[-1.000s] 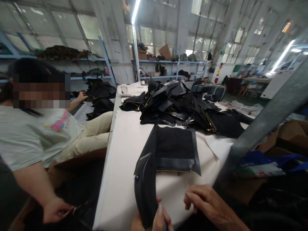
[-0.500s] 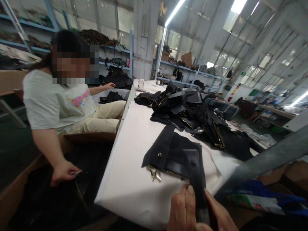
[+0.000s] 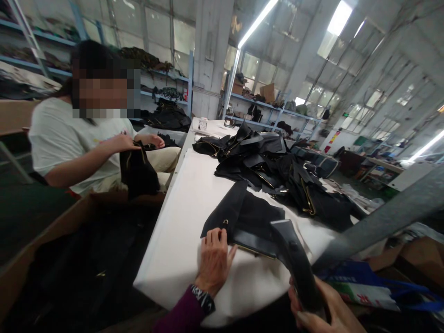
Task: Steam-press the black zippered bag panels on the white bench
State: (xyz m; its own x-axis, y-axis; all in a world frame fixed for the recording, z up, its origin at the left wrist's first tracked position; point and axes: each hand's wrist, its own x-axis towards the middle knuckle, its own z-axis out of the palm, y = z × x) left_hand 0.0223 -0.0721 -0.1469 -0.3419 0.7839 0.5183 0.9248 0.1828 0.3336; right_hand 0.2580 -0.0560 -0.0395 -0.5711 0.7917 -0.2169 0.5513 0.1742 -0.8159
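A flat black bag panel [image 3: 249, 217] with a small metal eyelet lies near the front of the white table [image 3: 187, 208]. My left hand [image 3: 214, 259] rests on the panel's near left corner, fingers curled over its edge. My right hand [image 3: 324, 314], low at the frame's bottom right, grips a black leather strap [image 3: 294, 261] that rises from the hand up to the panel.
A heap of black pieces with gold zips [image 3: 277, 171] fills the table's middle and far right. A seated person in a white shirt [image 3: 76, 138] at left holds a black piece [image 3: 138, 171]. A grey metal post [image 3: 388, 217] slants at right. A cardboard box [image 3: 55, 231] stands at lower left.
My left hand has moved off the strap onto the panel's near corner, covering the spot where a metal clasp lay. The person at left has lifted a black piece to their lap.
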